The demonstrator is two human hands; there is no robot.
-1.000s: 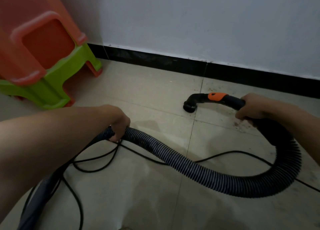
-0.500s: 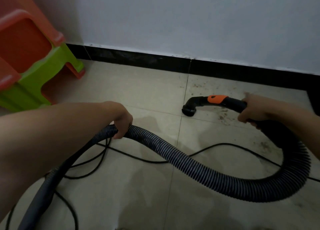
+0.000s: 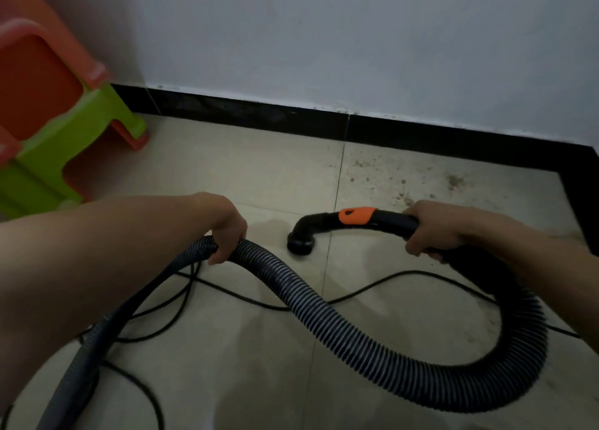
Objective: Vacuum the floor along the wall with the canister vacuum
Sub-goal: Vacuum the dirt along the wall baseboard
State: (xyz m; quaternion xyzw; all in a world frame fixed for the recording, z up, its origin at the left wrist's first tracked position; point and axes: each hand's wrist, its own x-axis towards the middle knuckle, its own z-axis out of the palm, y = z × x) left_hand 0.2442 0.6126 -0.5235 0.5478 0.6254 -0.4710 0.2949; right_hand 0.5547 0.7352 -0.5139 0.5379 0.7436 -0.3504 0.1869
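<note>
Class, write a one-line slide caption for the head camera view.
Right hand aims the vacuum nozzle at the tiled floor; left hand lifts the ribbed hose.

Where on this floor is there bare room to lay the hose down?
Bare tile lies between the stools, the baseboard and the nozzle. The cord loops clutter the floor under the left hand; dirt covers the tile beyond the right hand.

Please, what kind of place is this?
Probably a room in a home, near a corner: a tiled floor, a plain white wall with a black baseboard, and stacked orange and green plastic stools.
</note>
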